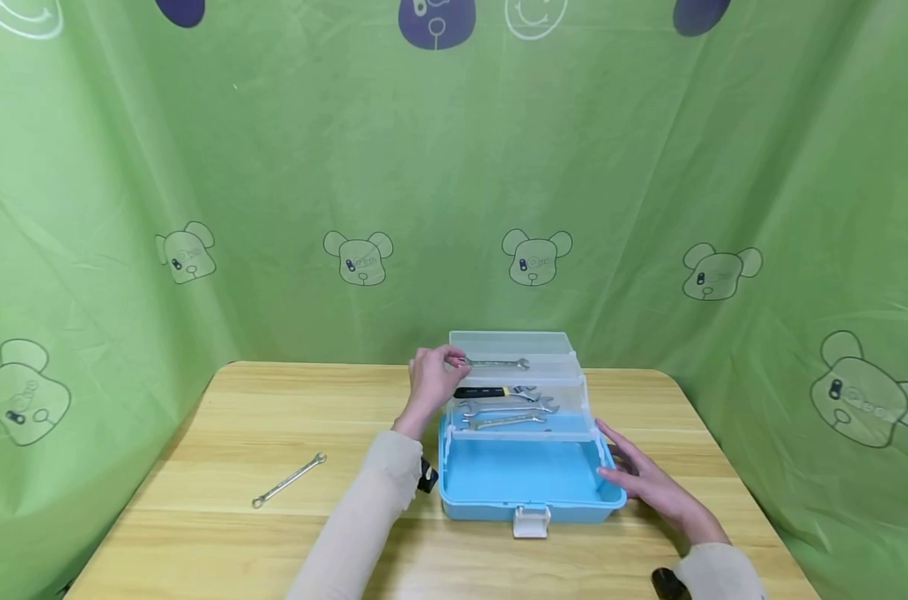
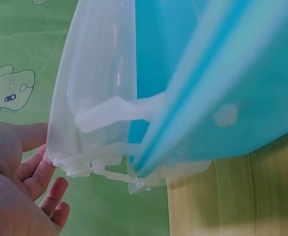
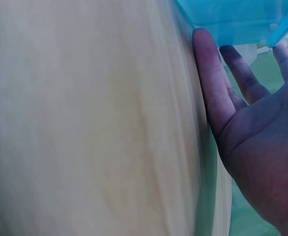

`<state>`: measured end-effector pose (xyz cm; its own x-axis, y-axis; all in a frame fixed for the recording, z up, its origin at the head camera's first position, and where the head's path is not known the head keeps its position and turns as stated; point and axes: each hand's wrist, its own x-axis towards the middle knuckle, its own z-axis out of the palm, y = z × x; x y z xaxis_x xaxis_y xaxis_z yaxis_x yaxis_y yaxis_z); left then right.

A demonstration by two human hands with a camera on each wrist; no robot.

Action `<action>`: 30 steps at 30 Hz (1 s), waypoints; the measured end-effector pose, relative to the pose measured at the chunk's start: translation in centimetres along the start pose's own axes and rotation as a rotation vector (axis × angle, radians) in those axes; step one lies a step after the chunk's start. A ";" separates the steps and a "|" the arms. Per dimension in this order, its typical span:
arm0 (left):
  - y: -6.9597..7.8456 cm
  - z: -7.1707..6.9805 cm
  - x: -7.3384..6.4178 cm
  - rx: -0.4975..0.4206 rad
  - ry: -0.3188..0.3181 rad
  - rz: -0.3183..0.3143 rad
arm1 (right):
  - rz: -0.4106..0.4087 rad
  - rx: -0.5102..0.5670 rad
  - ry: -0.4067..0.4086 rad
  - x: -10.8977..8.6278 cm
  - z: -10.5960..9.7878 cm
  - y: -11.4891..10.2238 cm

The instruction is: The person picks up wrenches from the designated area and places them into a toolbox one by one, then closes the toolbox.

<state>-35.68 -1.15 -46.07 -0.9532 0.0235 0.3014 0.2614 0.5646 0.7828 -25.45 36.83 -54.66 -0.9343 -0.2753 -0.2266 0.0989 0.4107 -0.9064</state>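
A light-blue toolbox (image 1: 532, 510) stands opened on the table, its white latch (image 1: 531, 522) hanging at the front. Its stepped translucent trays (image 1: 574, 408) are raised behind the bare blue compartment. At the upper tray's left end, my left hand (image 1: 433, 383) pinches the end of a silver wrench (image 1: 499, 363). In the left wrist view, that hand's fingers meet the translucent tray edge (image 2: 60, 123), which hides some fingertips. Below lie an adjustable wrench (image 1: 491, 392) with a black-and-yellow handle and other wrenches (image 1: 506, 406). My right hand (image 1: 652, 483) rests against the box's right side, fingers extended.
A silver combination wrench (image 1: 289, 481) lies slantwise on the wooden table (image 1: 311, 417), left of the box. Green printed cloth (image 1: 439, 167) hangs behind and at both sides. The table's rear edge runs just behind the box.
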 end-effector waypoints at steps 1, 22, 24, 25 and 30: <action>0.1 0.0 0.0 0.008 0.003 0.000 | 0.000 0.000 0.002 0.0 0.0 0.0; -0.2 0.1 -0.1 0.001 -0.044 0.027 | 0.013 0.009 0.012 -0.1 -0.2 0.2; -0.5 -0.3 -0.2 -0.016 -0.069 0.043 | 0.005 0.007 0.007 -0.2 -0.1 0.2; -0.6 -0.5 -0.3 -0.022 -0.079 0.054 | -0.001 0.006 0.006 -0.2 -0.1 0.2; -1.6 -2.6 -1.4 -0.050 -0.116 0.100 | -0.026 0.014 0.004 -0.2 0.0 0.0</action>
<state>-34.39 -4.23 -46.33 -0.9323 0.1747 0.3166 0.3606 0.5131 0.7789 -25.24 36.87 -54.59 -0.9381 -0.2819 -0.2014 0.0793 0.3912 -0.9169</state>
